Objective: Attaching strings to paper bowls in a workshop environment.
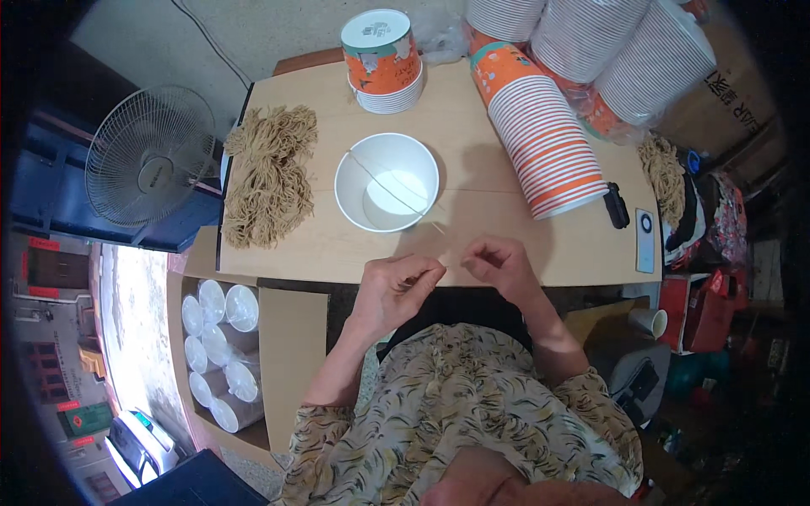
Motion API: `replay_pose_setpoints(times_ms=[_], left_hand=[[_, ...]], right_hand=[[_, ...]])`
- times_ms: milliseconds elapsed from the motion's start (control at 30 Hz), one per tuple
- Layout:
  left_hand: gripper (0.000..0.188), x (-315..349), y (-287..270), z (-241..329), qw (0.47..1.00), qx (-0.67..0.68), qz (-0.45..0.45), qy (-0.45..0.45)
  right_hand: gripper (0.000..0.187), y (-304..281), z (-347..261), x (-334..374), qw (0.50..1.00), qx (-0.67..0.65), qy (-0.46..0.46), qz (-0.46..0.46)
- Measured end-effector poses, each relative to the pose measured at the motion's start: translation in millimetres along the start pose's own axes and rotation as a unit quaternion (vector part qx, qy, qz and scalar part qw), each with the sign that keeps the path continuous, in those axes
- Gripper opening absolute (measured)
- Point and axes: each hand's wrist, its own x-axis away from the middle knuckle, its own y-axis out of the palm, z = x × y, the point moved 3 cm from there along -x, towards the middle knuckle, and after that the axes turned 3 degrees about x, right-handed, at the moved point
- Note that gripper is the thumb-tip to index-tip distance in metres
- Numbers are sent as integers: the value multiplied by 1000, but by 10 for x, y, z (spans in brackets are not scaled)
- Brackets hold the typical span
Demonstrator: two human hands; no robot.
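Observation:
Both hands are over the table's near edge, a small gap between their fingertips. My left hand (396, 291) has thumb and forefinger pinched together; anything thin in the pinch is too small to make out. Fingers curled into a pinch too, my right hand (504, 268) sits just to the right, and what it may hold cannot be seen. Just beyond the hands stands a white paper bucket (344, 201), its mouth facing up. A thin tan cord (381, 183) crosses the bucket, one end reaching past the near right rim toward my hands.
Tan cord bundles (270, 177) lie on the table's left. An upside-down stack of orange buckets (384, 72) stands at the back; a long stack (544, 135) lies at right. More wrapped stacks (582, 38), a fan (152, 160) and a carton (291, 371) of wrapped cups surround the table.

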Motion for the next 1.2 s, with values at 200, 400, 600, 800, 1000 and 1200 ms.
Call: replay_pose_setpoints(times_ms=[200,400,600,800,1000,1200], left_hand=[[14,-103,76,-165,990,120,59,-53],[42,-317,113,-257,972,-96,212,23],[25,-195,90,-498,950,-252,167,76],[31,124,66,-580,929,-337,120,96],[35,230,94,-685,930,-335,116,95],[38,274,110,-702,936,-319,122,83]], right_hand=[[10,-86,-93,-144,981,-155,78,88],[8,-186,-635,-377,973,29,-48,222],[9,-165,-994,-471,913,305,-239,128],[14,-7,-462,-436,931,334,-146,-19],[11,128,-248,-416,929,334,-154,-35],[10,311,-75,-361,963,258,-77,-22]])
